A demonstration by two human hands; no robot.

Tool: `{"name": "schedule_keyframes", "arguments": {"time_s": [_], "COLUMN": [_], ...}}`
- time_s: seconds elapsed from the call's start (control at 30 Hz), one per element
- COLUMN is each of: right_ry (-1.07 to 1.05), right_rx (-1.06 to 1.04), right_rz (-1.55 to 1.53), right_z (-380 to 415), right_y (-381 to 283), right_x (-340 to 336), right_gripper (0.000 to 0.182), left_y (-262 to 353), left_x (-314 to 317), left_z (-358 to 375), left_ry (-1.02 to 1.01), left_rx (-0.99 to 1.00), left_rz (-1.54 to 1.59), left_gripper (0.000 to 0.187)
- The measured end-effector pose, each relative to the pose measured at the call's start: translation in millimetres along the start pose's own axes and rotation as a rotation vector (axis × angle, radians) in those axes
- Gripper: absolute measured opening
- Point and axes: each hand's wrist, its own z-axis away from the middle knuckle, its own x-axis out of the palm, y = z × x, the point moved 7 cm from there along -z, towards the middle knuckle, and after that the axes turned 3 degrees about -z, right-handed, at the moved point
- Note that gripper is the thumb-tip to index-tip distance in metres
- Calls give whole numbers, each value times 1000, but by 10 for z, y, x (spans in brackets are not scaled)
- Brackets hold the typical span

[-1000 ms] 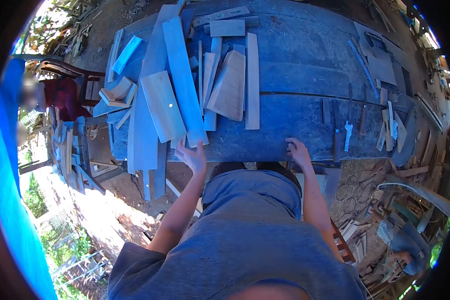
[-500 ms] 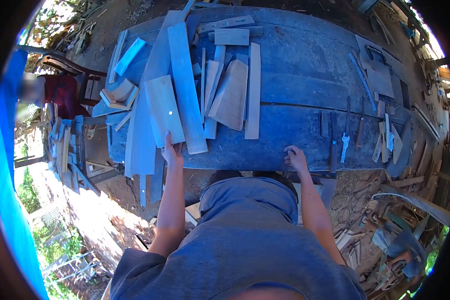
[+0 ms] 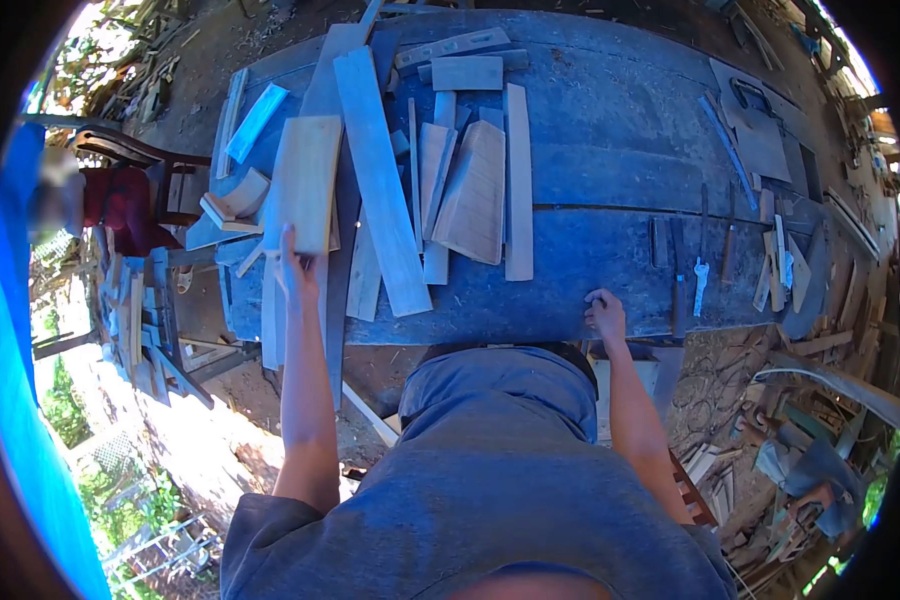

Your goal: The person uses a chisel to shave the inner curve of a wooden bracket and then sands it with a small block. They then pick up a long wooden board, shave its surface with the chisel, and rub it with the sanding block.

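Observation:
My left hand (image 3: pixel 298 272) grips the near end of a short wide board (image 3: pixel 306 185), its thumb on top and its fingers underneath. The board lies over longer planks at the left of the workbench (image 3: pixel 610 180). Just right of it a long pale plank (image 3: pixel 382 180) slants across the bench. My right hand (image 3: pixel 604 316) rests near the bench's front edge with its fingers curled; nothing shows in them. Farther right lie a dark-handled tool (image 3: pixel 679 290) and a pale metal tool (image 3: pixel 700 285).
Several wood pieces, among them a tapered block (image 3: pixel 472 190) and a narrow board (image 3: pixel 518 185), lie mid-bench. A saw (image 3: pixel 752 98) is at the back right. A person in red (image 3: pixel 120 205) is at the far left, beside a wooden chair (image 3: pixel 185 180).
My left hand has moved left and forward with the short board, uncovering more of the slanting plank. My right hand stays near the front edge, its fingers slightly more curled.

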Motion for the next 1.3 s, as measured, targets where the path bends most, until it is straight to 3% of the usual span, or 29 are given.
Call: {"name": "schedule_keyframes", "arguments": {"time_s": [0.2, 0.27, 0.3, 0.33, 0.4, 0.43, 0.5, 0.53, 0.6, 0.63, 0.7, 0.83, 0.9, 0.93, 1.0, 1.03, 1.1, 1.13, 1.2, 1.23, 1.3], "right_ry": [81, 102, 108, 106, 147, 132, 170, 153, 183, 176, 191, 195, 169, 179, 135, 137, 99, 116, 90, 101, 105], "right_rx": [17, 35, 43, 45, 46, 44, 54, 47, 46, 42, -6, -7, 32, 32, 6, 8, -23, -13, -18, -16, -44], "right_rz": [-48, -84, -122, -115, -43, -33, -14, -7, 46, 49, 153, 158, 160, 150, 146, 132, 98, 85, 10, 2, 45], "right_z": [1, 29, 47, 50, 35, 23, 8, -1, -18, -27, -43, -78, -63, -61, -48, -42, -25, -27, -54, -51, -25], "right_y": [41, 76, 74, 74, 64, 66, 75, 68, 52, 37, 1, 37, 6, -3, -24, -36, -73, -36, -2, -12, -54], "right_x": [55, 59, 70, 71, 57, 74, 55, 73, 56, 59, 48, 17, 24, 0, 9, 9, 10, -9, -2, -15, -6], "right_gripper": [21, 21, 21, 21, 22, 22, 20, 20, 19, 19, 20, 21, 21, 21, 22, 22, 24, 24, 24, 24, 24], "left_y": [-287, -499, -588, -545, -490, -499, 131, 121, 100, 50, -48, 8, -60, 59, 1, 21, 143, 144, 359, 371, 578], "left_x": [302, 334, 295, 259, 214, 102, -2, -97, -271, -360, -433, -351, -571, -507, -482, -504, -544, -603, -692, -687, -762], "left_z": [-121, -27, 68, 151, 357, 418, 609, 621, 621, 565, 381, 319, -25, -6, 97, 122, 152, 124, 149, 229, 469], "left_ry": [-36, -276, -340, -335, -559, -543, -2, 17, 276, 284, 108, 32, -37, -45, -353, -357, -269, -290, -221, -232, -28], "left_rx": [-45, -244, -406, -411, -256, -263, 834, 824, 921, 915, 671, 534, 374, 387, 3, 13, 160, 166, 525, 534, 741], "left_rz": [85, -36, -185, -182, -783, -778, -1443, -1447, -1804, -1805, -1698, -1725, -1431, -1430, -984, -994, -788, -794, -1175, -1174, -1308], "left_gripper": [59, 52, 51, 51, 55, 55, 76, 76, 99, 99, 115, 115, 95, 95, 59, 59, 33, 33, 21, 21, 15]}}
